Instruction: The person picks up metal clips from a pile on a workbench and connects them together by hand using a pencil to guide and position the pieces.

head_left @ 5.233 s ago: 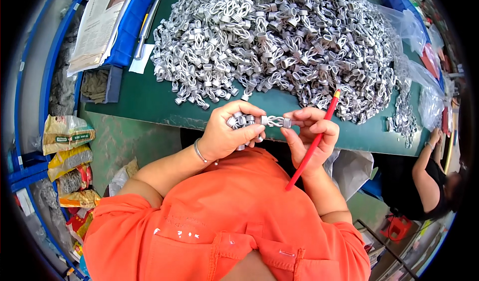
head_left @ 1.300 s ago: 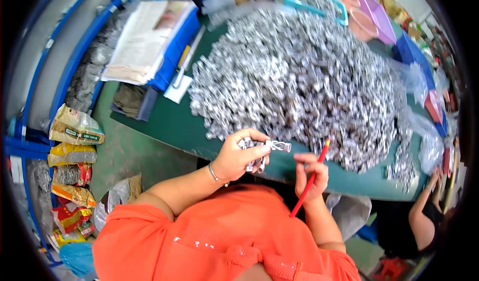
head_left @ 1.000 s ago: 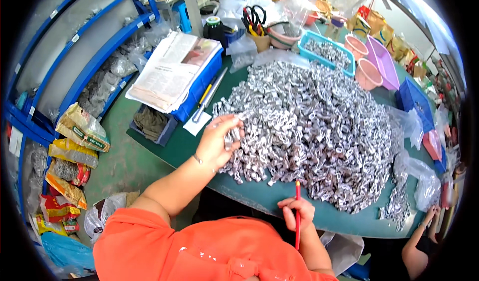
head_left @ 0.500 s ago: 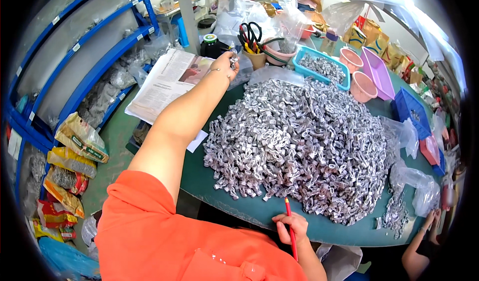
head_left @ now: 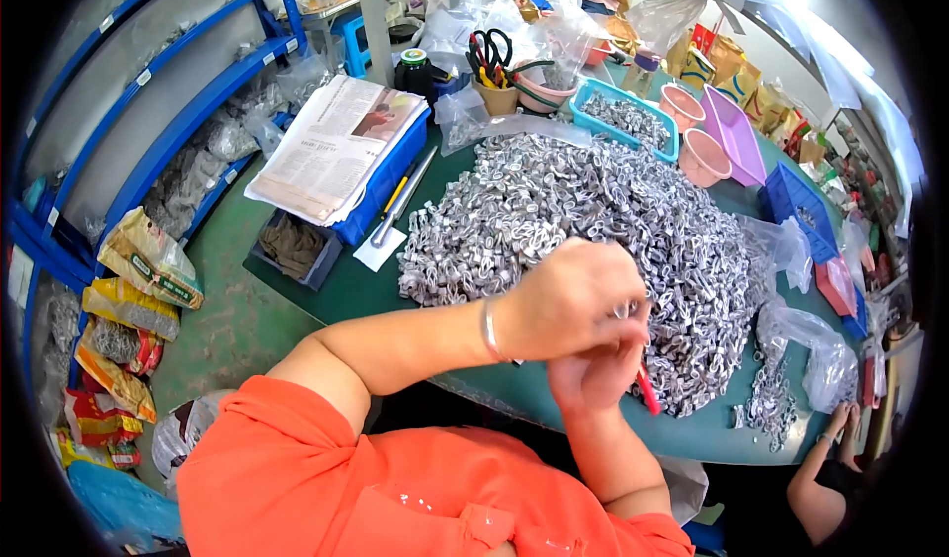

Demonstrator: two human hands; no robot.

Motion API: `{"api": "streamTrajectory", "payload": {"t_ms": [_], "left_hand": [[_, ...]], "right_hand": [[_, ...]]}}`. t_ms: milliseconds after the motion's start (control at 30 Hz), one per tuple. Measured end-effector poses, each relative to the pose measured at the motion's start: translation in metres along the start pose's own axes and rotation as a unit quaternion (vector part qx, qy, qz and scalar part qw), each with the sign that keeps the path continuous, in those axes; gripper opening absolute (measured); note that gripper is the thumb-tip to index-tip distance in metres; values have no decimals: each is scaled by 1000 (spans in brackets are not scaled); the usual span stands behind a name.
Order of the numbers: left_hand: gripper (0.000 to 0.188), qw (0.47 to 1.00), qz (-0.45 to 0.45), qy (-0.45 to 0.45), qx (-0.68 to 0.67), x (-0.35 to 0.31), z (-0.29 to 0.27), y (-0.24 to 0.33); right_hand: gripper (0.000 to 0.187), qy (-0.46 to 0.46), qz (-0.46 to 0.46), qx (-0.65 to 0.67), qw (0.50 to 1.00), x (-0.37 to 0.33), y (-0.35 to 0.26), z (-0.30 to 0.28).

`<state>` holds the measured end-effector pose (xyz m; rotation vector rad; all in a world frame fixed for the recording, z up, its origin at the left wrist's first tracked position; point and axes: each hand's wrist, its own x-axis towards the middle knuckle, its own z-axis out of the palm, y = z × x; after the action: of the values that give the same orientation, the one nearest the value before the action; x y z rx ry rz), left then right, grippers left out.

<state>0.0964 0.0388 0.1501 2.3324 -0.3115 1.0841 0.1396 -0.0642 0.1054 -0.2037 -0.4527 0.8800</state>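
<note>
My left hand (head_left: 563,300), with a bangle at the wrist, is closed over the near side of a big pile of small silver-grey metal loop pieces (head_left: 484,231). A small shiny metal piece (head_left: 623,310) shows at its fingertips. Directly below it and meeting it is my right hand (head_left: 591,374), closed around a red pencil (head_left: 647,391). Most of the pencil is hidden by the hands; one red end sticks out to the right. The right hand's fingers are partly covered by the left.
Left of the pile are a newspaper (head_left: 331,147) on a blue bin, a pen and tweezers (head_left: 410,191), and a grey box with cloth (head_left: 290,246). Behind stand a tool cup (head_left: 496,97) and a turquoise basket (head_left: 583,122). A co-worker's hands (head_left: 840,424) are at the right edge.
My left hand has come back from beside the newspaper to meet my right hand in front of the pile. The right hand has risen and turned, and the pencil now points lower right.
</note>
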Motion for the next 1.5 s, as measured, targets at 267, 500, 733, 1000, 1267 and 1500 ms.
{"api": "streamTrajectory", "payload": {"t_ms": [267,500,733,1000,1267,1500], "left_hand": [[53,980,33,10,194,12,27,27],[27,989,122,82,11,3,38,32],[8,939,-225,68,-250,-64,50,-3],[8,925,-280,109,-232,-99,32,-9],[8,898,-379,133,-178,-145,15,4],[9,892,-408,100,-166,-169,9,16]], "right_hand": [[47,26,34,166,985,-3,-23,-1],[23,136,-116,159,971,-58,-131,-21],[30,584,-397,-302,640,-238,-208,-134],[8,442,-361,-726,385,-231,-193,-143],[28,-175,-194,-777,573,-85,-57,-83],[20,-225,-121,-863,435,-41,16,-97]]}}
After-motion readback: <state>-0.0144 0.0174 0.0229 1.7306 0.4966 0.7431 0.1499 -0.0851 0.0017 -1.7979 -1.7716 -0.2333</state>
